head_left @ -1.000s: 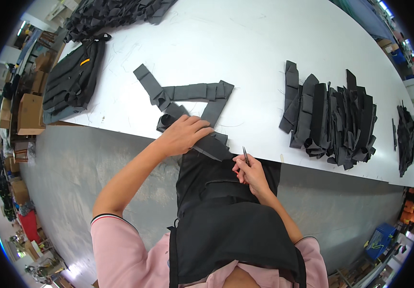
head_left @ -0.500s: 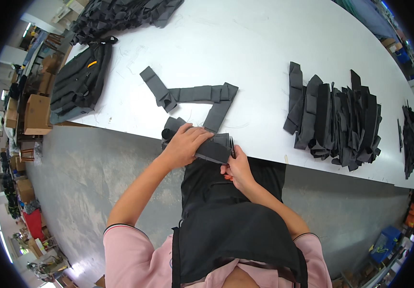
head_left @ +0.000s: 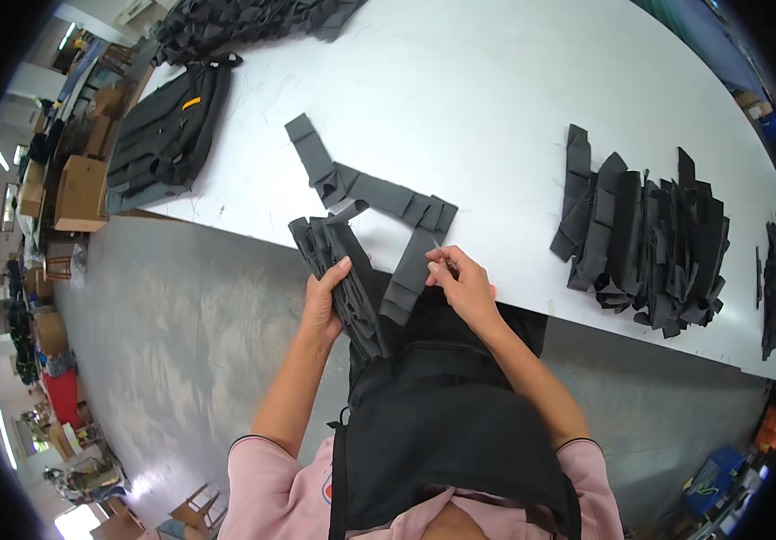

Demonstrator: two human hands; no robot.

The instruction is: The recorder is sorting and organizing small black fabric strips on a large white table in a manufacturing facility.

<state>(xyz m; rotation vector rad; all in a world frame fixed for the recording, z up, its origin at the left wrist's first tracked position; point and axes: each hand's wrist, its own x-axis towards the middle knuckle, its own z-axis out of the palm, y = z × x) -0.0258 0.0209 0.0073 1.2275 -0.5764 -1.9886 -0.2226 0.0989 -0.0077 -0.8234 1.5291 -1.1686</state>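
Note:
My left hand (head_left: pixel 327 292) is closed around a bundle of dark grey fabric strips (head_left: pixel 345 297), held tilted at the table's near edge. Folded layers show along the bundle's side. From its far end a curled piece reaches toward a chain of flat grey strips (head_left: pixel 379 195) lying bent on the white table. That chain's near end (head_left: pixel 401 297) hangs past the edge, between my hands. My right hand (head_left: pixel 465 286) is closed in a pinch beside it, holding what look like small thread snips (head_left: pixel 437 244); only the pointed tip shows clearly, the rest being mostly covered by my fingers.
On the white table (head_left: pixel 496 99), a large pile of similar strips (head_left: pixel 649 238) lies at right, with a smaller pile (head_left: pixel 775 288) beyond. A black backpack (head_left: pixel 172 135) rests at the left edge, near a dark heap of pieces (head_left: pixel 253 25). Cardboard boxes (head_left: pixel 80 193) stand farther left.
My left hand has turned the bundle from lying crosswise to pointing away from me. My right hand has come off the bundle and moved up and right. The chain on the table has shifted.

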